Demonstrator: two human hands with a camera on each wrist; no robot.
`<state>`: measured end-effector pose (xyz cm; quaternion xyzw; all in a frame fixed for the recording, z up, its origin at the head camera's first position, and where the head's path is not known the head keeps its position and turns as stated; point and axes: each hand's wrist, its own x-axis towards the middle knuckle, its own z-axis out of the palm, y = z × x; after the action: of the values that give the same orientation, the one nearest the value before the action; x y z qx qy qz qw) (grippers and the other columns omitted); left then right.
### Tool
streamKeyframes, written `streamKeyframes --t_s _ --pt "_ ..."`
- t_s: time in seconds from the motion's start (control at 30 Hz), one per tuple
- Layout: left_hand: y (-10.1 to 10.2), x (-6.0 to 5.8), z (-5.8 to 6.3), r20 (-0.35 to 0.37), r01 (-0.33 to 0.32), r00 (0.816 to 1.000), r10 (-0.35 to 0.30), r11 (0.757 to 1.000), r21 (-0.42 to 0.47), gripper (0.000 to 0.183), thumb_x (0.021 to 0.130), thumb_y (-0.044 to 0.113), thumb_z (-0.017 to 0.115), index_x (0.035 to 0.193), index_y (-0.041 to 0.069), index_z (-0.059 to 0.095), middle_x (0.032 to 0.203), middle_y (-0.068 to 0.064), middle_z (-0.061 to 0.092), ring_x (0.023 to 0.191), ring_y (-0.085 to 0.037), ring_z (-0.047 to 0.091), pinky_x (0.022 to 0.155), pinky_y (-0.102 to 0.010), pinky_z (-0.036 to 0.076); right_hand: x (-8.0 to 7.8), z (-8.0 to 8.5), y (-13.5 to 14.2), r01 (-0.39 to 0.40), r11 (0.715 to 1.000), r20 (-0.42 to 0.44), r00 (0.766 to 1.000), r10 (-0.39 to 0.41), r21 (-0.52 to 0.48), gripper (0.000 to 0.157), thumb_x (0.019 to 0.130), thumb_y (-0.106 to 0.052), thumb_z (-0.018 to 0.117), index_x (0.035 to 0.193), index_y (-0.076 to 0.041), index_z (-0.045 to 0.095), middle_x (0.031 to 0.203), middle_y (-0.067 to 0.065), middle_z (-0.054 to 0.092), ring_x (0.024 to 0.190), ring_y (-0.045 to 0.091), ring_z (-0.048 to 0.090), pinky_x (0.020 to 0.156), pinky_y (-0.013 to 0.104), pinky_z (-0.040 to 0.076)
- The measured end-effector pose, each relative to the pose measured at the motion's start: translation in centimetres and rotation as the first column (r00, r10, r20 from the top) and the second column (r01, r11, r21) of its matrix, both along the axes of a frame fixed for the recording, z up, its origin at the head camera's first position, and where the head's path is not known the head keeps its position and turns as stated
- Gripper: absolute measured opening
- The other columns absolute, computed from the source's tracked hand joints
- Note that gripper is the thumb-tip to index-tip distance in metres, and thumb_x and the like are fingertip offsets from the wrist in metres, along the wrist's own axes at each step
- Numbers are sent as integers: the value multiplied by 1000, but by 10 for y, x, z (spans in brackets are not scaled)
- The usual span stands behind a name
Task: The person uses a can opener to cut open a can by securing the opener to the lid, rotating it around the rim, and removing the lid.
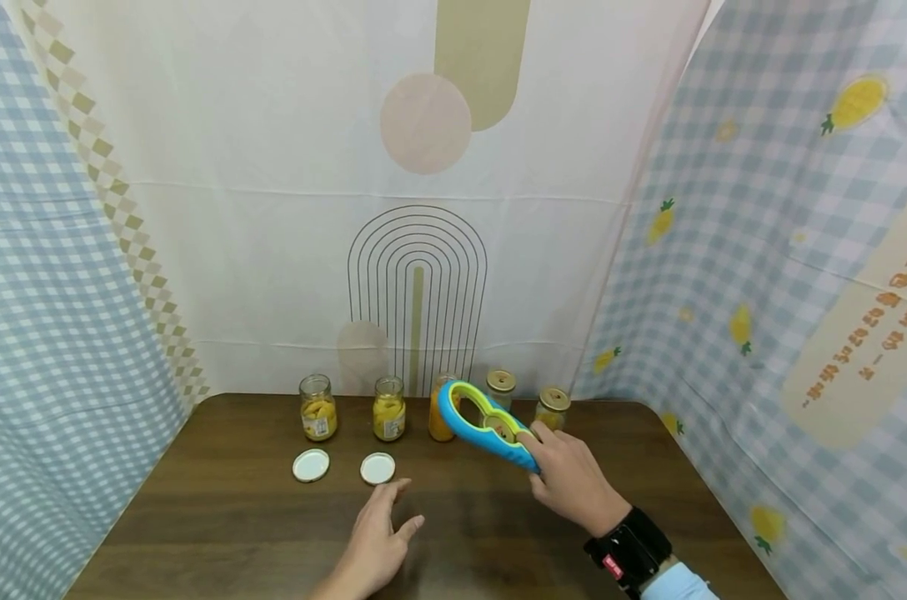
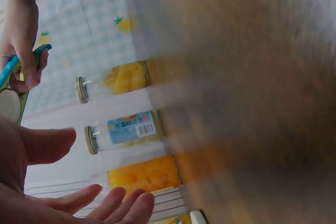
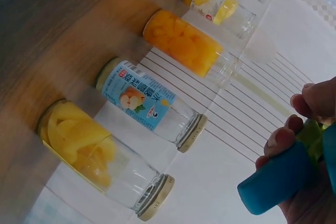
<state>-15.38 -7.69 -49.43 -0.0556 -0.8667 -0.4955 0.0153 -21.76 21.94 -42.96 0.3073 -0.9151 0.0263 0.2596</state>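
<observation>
My right hand (image 1: 577, 479) grips one end of a blue and green jar opener (image 1: 491, 444), raised over the table. A round lid (image 2: 9, 106) sits in the opener's ring. My left hand (image 1: 374, 537) is held out over the table with fingers spread, holding nothing, its fingertips near a white-faced lid (image 1: 378, 468). Behind the opener stands a lidless jar of orange fruit (image 3: 181, 43). To its right are two jars with gold lids, one blue-labelled (image 3: 137, 95) and one with yellow fruit (image 3: 79, 148).
Two open jars of yellow fruit, the left jar (image 1: 318, 410) and its neighbour (image 1: 388, 410), stand at the table's back edge. Another upturned lid (image 1: 311, 465) lies before the left jar. A patterned cloth (image 1: 273, 250) hangs behind, with checked cloths on both sides.
</observation>
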Motion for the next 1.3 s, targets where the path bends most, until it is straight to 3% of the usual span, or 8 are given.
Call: streamKeyframes --t_s 0.17,0.27,0.33,0.57,0.7,1.0,1.17,1.3 --pt "8 -6 2 -13 46 999 -44 982 185 45 105 25 69 142 1 62 140 -23 66 130 -39 66 104 -49 58 0 0 -1 -7 1000 -3 1000 7 4 35 74 -4 85 94 -18 60 84 -7 43 65 5 33 59 20 29" --pt "16 -18 11 27 122 989 -146 905 408 46 110 30 61 142 -2 61 138 -22 70 125 -31 71 101 -40 61 1 0 -4 -9 1000 -11 1000 9 9 35 74 -5 85 93 -19 59 84 -8 42 65 5 31 60 21 28" --pt "22 -27 18 76 159 968 -241 813 560 50 112 37 57 143 -2 61 134 -15 73 121 -25 72 105 -40 60 2 -1 -8 -15 1000 -16 1000 15 9 36 74 -5 85 93 -20 59 84 -8 41 64 5 30 60 21 28" --pt "42 -48 42 139 84 793 -593 333 939 66 114 51 46 158 2 40 138 -5 66 132 -19 63 116 -40 50 4 0 -21 -86 996 -66 994 87 21 36 71 -4 84 98 -16 64 87 -3 50 65 7 39 61 23 34" --pt "47 -50 48 129 7 743 -656 200 980 74 115 51 40 169 6 16 161 -14 41 149 -25 44 121 -37 42 3 0 -23 -104 994 -97 990 107 38 37 71 -5 86 99 -16 66 89 -2 53 66 9 43 62 25 39" --pt "54 -49 51 142 -104 746 -651 97 990 63 114 38 51 162 8 23 155 -15 32 134 -18 43 107 -28 45 2 -2 -20 -108 993 -130 985 114 52 35 73 -8 88 97 -19 64 89 -5 53 69 7 41 64 23 39" --pt "57 -50 51 150 -120 754 -640 91 989 54 114 35 50 156 8 28 148 -12 38 126 -16 47 102 -26 47 2 -1 -19 -98 994 -124 987 103 46 36 73 -8 88 98 -19 64 90 -4 54 69 7 42 64 23 39" --pt "57 -49 50 165 -110 769 -617 126 986 53 114 34 50 154 7 30 142 -11 42 123 -15 48 102 -25 48 3 -2 -17 -94 994 -118 988 100 49 37 72 -7 87 97 -19 64 91 -4 55 68 7 41 65 23 38"
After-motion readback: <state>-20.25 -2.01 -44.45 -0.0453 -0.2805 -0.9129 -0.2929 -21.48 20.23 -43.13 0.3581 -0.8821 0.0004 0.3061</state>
